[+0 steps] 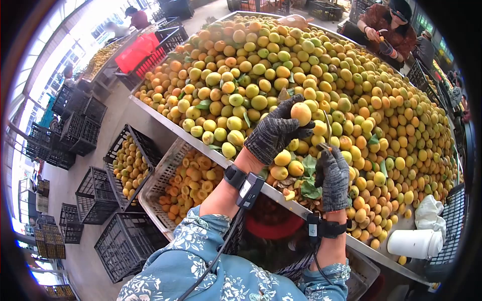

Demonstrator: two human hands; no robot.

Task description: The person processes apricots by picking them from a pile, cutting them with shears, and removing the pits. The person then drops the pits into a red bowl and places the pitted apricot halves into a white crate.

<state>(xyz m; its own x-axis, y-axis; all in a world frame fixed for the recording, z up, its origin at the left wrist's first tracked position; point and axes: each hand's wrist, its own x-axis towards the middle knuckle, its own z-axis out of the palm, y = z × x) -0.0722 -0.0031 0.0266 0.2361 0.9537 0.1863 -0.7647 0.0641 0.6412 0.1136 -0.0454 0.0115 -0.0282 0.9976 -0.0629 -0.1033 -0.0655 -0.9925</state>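
So here a picked-out apricot (301, 114) is being gripped in the left hand (276, 129), thumb and fingers bent around its sides, and it's held up just over the edge of a huge heap of apricots (301, 65). A thin curved knife (328, 124) is gripped in the right hand (334, 178), with the fingers closed around the handle and the blade pointed up, near the held fruit but apart from it. Dark knit gloves are worn on both hands. The heap is held on a big metal-rimmed table (170, 122), and some green leaves (310, 188) are mixed in beside the right hand. Below the near rim, a white crate (159, 173) is loaded with opened orange fruit (193, 183), and next to that a black crate (113, 184) is filled with whole ones. Part of a red basin (273, 230) can be seen between the forearms. At the table's right end, a white container (411, 244) is laid on its side beside a white bag (430, 213). Across the heap, something small is being held by another person (391, 30), too small to make out.
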